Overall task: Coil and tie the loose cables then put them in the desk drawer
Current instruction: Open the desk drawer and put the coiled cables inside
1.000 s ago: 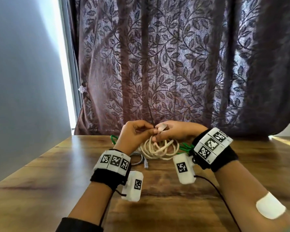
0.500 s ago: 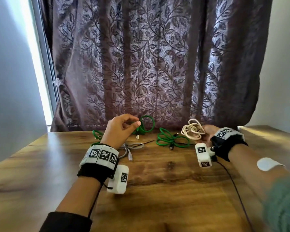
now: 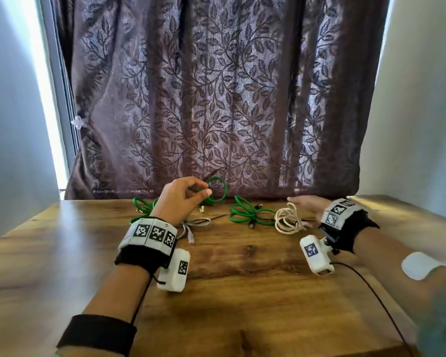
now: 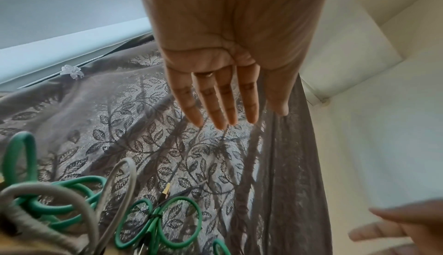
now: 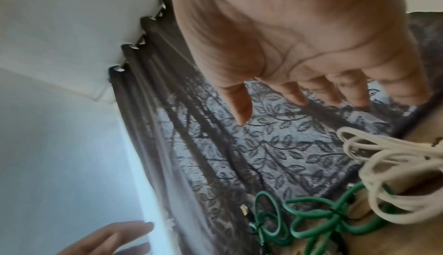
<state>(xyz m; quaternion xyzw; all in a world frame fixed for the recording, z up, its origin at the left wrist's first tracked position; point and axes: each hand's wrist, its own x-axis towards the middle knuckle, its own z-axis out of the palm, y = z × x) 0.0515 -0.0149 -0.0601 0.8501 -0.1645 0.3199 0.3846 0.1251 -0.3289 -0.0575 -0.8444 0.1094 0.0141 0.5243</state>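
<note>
My left hand [image 3: 202,191] hovers over the back of the wooden desk [image 3: 242,292], just in front of a tied green coil [image 3: 218,189] that stands on edge. The left wrist view shows its fingers [image 4: 225,107] straight and holding nothing, with that green coil [image 4: 158,221] below them. My right hand [image 3: 303,202] lies flat and relaxed above a cream coiled cable [image 3: 287,222], which rests on the desk. In the right wrist view the fingers [image 5: 299,96] are empty and the cream coil [image 5: 395,192] lies beneath.
A second green coil [image 3: 247,215] lies between my hands. A loose grey cable [image 3: 193,224] and more green cable [image 3: 142,206] lie by my left wrist. A patterned curtain [image 3: 216,99] hangs right behind the desk; walls stand at both sides.
My right hand carried the cream coil to the right, set it on the desk and let it go. My left hand stayed by the upright green coil.
</note>
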